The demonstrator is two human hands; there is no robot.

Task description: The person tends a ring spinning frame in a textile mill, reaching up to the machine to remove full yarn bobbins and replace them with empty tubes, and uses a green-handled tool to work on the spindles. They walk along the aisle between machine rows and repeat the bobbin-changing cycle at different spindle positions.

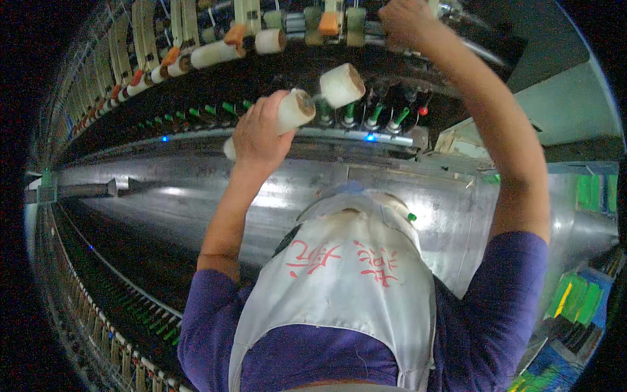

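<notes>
My left hand (261, 130) is wrapped round a white yarn spool (294, 112), whose brown core shows at its right end. A pale rounded end also shows on the other side of this hand; whether it is the same spool I cannot tell. Just past the held one is another white yarn spool (341, 86), tilted above the row of green bobbins (374, 115). At the top right, my right hand (408, 25) is raised to the upper part of the spinning frame. Its fingers are curled, and what they grip is hidden.
Several white yarn rolls (214, 55) line the upper machine, with orange clips (328, 24) among them. A metal rail (353, 135) with blue lights runs below the bobbins. Another machine row stands at the lower left. Green bundles (578, 297) lie at the right.
</notes>
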